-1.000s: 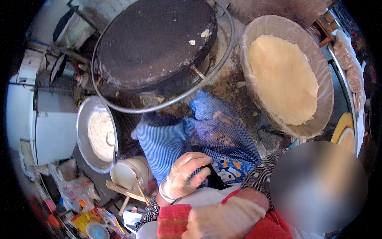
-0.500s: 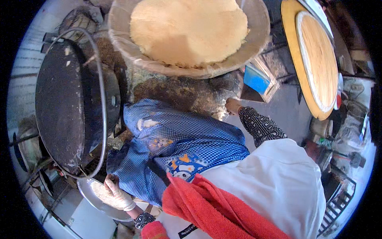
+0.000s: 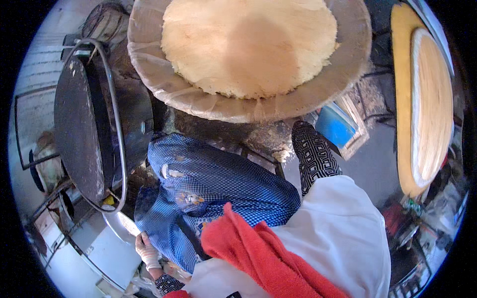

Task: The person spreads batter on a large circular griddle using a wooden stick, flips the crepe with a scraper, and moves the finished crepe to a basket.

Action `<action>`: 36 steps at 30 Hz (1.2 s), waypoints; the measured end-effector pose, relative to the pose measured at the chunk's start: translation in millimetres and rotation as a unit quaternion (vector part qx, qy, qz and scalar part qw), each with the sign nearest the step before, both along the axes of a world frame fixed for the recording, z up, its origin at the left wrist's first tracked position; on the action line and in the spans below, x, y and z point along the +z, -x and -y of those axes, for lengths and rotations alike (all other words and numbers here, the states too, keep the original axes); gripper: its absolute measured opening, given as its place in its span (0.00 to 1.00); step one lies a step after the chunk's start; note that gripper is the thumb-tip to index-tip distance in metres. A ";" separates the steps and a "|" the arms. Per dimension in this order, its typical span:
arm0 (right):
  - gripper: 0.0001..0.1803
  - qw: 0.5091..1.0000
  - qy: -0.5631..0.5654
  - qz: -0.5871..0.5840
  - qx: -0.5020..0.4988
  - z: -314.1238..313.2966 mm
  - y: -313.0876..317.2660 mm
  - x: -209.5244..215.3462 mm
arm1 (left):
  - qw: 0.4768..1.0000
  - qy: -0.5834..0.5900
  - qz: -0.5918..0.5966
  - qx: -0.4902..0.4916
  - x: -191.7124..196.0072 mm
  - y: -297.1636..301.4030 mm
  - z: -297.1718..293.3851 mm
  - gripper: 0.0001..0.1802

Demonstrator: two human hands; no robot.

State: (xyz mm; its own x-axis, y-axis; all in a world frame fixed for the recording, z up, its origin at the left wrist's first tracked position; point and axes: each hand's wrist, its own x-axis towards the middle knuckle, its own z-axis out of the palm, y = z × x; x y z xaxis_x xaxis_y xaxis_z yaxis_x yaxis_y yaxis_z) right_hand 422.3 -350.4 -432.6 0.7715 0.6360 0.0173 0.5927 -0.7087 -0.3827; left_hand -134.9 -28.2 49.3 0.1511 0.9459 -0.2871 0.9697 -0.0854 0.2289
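Note:
At the lower left, my left hand [image 3: 147, 251] wears a pale glove. Its fingers look curled, and whatever they may hold cannot be made out. Right beside it is a light metal basin [image 3: 117, 226], partly covered by the blue checked apron [image 3: 223, 174] over my legs. My right arm, in a black-and-white patterned sleeve [image 3: 313, 154], reaches forward beneath the rim of a large cloth-lined round pan [image 3: 174, 102]. That rim hides my right hand. A broad pale-yellow crumbly mass [image 3: 208, 54] fills the middle of the pan, with a dark shadow across it.
A round black lid or pan [image 3: 79, 129] leans at the left, with a metal hoop [image 3: 118, 124] beside it. On the right stand a yellow-edged round board [image 3: 403, 109] and a blue object [image 3: 334, 125] in a wooden frame. A red towel [image 3: 258, 248] hangs over my front.
The view has shifted, bringing the pan lower and larger. My right hand has moved forward out of sight under the pan's rim. My left hand is now at the basin's edge, lower than before.

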 end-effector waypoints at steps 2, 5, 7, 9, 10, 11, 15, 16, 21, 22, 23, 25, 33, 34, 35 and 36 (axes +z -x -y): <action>0.23 0.987 0.115 -0.109 -0.013 -17.0 -22.9 17.3 | 0.998 0.004 -0.066 -0.012 8.0 21.8 13.2 0.19; 0.19 0.968 0.197 -0.157 -0.018 -27.6 -27.1 42.7 | 0.996 -0.017 -0.082 -0.019 6.2 30.6 30.0 0.17; 0.17 0.967 0.208 -0.145 -0.001 -26.6 -10.0 57.7 | 0.994 -0.032 -0.098 -0.045 7.8 24.8 42.1 0.16; 0.16 0.970 0.206 -0.128 0.018 -13.5 16.9 76.8 | 0.989 -0.059 -0.117 -0.061 7.5 29.6 55.1 0.16; 0.16 0.971 0.202 -0.123 0.030 -6.6 34.1 93.9 | 0.986 -0.038 -0.147 -0.067 6.2 43.0 56.8 0.15; 0.17 0.971 0.200 -0.126 0.042 -3.9 47.2 113.6 | 0.984 -0.052 -0.161 -0.051 2.4 41.9 63.0 0.14; 0.17 0.963 0.212 -0.134 0.093 0.5 78.2 150.6 | 0.983 -0.112 -0.126 -0.075 -10.3 31.9 62.4 0.10; 0.15 0.973 0.145 -0.097 0.148 -8.8 82.8 164.6 | 0.973 -0.174 -0.113 -0.101 -16.2 31.1 67.0 0.09; 0.08 0.947 -0.144 -0.019 0.285 -116.4 89.0 319.1 | 0.977 -0.197 -0.065 -0.043 -31.8 24.2 64.2 0.07; 0.07 0.931 -0.201 0.004 0.306 -144.6 87.9 361.1 | 0.974 -0.212 -0.059 -0.050 -48.0 27.1 62.4 0.07; 0.08 0.911 -0.257 0.016 0.322 -171.5 91.0 402.0 | 0.968 -0.236 -0.065 -0.058 -53.5 24.0 58.6 0.07; 0.10 0.868 -0.360 0.117 0.323 -221.7 104.3 472.1 | 0.967 -0.228 -0.100 -0.050 -50.6 14.6 56.4 0.09; 0.12 0.770 0.013 0.120 0.626 -422.3 211.9 550.5 | 0.985 -0.170 -0.025 0.005 -28.5 19.1 81.4 0.12; 0.14 0.765 -0.097 0.030 0.636 -441.3 219.0 545.6 | 0.984 -0.172 0.041 0.008 -22.0 23.6 84.4 0.12; 0.15 0.742 -0.203 -0.066 0.635 -461.2 229.1 537.4 | 0.986 -0.145 0.077 0.028 -20.1 32.4 89.6 0.13; 0.18 0.771 -0.242 -0.016 0.589 -489.6 236.3 524.5 | 0.982 -0.147 0.114 0.028 -14.9 39.0 85.6 0.14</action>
State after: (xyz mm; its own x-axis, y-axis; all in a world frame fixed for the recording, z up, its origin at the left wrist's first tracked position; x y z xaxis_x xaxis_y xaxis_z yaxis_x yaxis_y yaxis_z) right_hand 186.0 139.2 91.9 -0.3318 0.8207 0.4652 0.7007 0.5446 -0.4609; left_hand -173.9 -113.8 34.3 0.1259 0.9915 0.0343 0.9014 -0.1288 0.4133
